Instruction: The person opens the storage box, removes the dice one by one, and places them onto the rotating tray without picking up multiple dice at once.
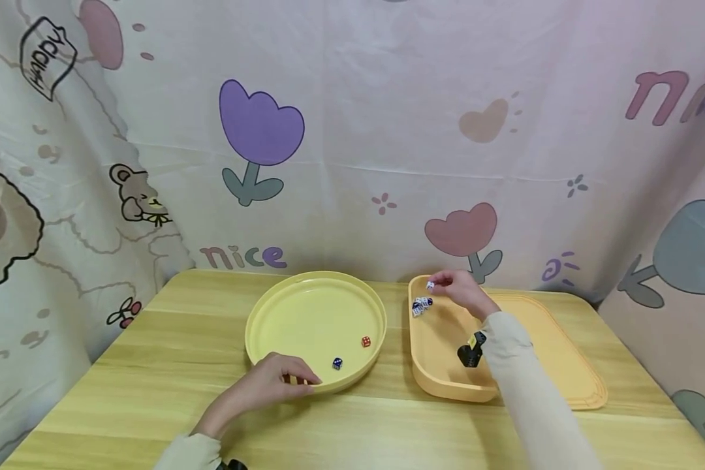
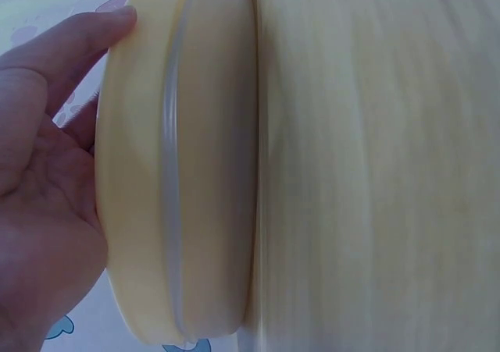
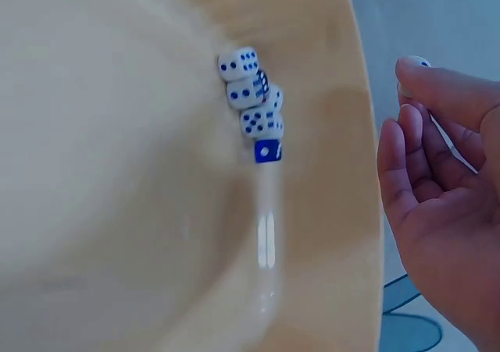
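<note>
My left hand (image 1: 273, 384) grips the near rim of a round yellow tray (image 1: 305, 320); in the left wrist view its thumb lies against the outer side wall. Inside the tray are a red die (image 1: 366, 341) and a dark blue die (image 1: 337, 363). Over the far left part of a deep orange tray (image 1: 440, 349), my right hand (image 1: 461, 291) pinches a white die (image 1: 430, 285) between thumb and fingers. Below that hand, several white and blue dice (image 3: 262, 106) lie clustered against the tray's wall.
A flat orange tray or lid (image 1: 555, 352) lies to the right, partly behind the right sleeve (image 1: 523, 372). Everything stands on a wooden table (image 1: 170, 346). A printed curtain (image 1: 352, 130) hangs right behind the table's far edge.
</note>
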The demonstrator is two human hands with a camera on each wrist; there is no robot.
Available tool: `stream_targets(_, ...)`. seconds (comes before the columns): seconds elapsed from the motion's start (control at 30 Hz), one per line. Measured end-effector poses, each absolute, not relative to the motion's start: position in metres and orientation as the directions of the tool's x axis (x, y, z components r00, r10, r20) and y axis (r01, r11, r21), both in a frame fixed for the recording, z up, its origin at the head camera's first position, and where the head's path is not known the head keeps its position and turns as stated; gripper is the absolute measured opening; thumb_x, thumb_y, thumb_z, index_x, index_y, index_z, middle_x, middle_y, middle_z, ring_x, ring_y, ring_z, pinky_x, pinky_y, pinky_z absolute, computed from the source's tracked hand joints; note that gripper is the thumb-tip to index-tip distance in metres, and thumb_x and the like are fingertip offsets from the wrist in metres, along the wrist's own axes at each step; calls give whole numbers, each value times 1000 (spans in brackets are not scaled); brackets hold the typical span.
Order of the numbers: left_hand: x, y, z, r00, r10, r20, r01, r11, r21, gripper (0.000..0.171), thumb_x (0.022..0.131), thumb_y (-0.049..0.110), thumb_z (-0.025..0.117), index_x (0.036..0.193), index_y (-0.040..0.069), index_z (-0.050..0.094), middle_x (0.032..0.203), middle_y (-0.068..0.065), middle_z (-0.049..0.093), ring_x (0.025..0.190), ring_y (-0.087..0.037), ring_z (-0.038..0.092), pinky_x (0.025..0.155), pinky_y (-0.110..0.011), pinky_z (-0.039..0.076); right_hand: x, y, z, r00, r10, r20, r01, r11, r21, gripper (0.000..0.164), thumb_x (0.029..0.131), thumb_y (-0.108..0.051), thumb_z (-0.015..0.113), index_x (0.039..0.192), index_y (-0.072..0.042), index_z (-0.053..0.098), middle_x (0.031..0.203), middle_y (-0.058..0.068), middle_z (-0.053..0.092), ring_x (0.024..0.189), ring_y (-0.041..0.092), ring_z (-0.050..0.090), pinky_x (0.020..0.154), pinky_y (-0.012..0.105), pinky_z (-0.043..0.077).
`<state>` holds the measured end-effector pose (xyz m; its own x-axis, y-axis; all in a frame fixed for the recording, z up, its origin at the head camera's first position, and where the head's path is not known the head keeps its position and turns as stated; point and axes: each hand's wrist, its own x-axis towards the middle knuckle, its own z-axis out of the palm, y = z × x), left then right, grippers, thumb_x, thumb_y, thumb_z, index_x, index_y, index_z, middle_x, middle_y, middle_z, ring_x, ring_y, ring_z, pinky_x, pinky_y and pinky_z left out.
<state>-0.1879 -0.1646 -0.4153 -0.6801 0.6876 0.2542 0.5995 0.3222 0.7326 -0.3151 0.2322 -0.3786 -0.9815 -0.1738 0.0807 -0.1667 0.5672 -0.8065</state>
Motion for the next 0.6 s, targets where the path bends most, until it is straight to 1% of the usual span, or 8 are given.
stream_targets(0.1, -187, -166, -415, -686, 683, 251, 591, 321, 740, 11, 89, 10, 69, 97, 7, 76, 91, 7, 70, 77, -2, 60, 65, -25, 51, -311, 228, -375, -975, -200, 98, -196, 563, -803, 22, 87, -4, 68, 106, 8, 65, 94, 9, 65, 87, 18, 57, 79, 30, 47)
stream_targets(0.33, -188, -166, -417, -677, 687, 266, 602, 307, 737, 11, 88, 9, 70, 97, 7, 76, 91, 7, 70, 77, -2, 60, 65, -25, 52, -294, 212, -363, -960, -236, 148, -259, 562, -785, 21, 84, -5, 70, 102, 6, 67, 87, 6, 64, 80, 14, 55, 71, 27, 47)
stream_targets(0.47, -188, -166, -417, -674, 690, 265, 601, 303, 739, 11, 88, 8, 69, 97, 7, 76, 91, 6, 70, 77, -2, 60, 65, -25, 51, -271, 201, -352, -962, -191, 196, -268, 503, -822, 20, 83, -3, 70, 101, 6, 67, 83, 4, 64, 79, 15, 56, 69, 25, 47)
stream_targets(0.6, -188, -166, -417, -683, 683, 257, 597, 320, 736, 11, 89, 10, 69, 97, 8, 76, 91, 7, 70, 77, -2, 59, 65, -25, 51, -246, 190, -348, -957, -153, 245, -287, 412, -865, 20, 82, -1, 71, 100, 7, 67, 81, 4, 64, 77, 16, 56, 68, 24, 48)
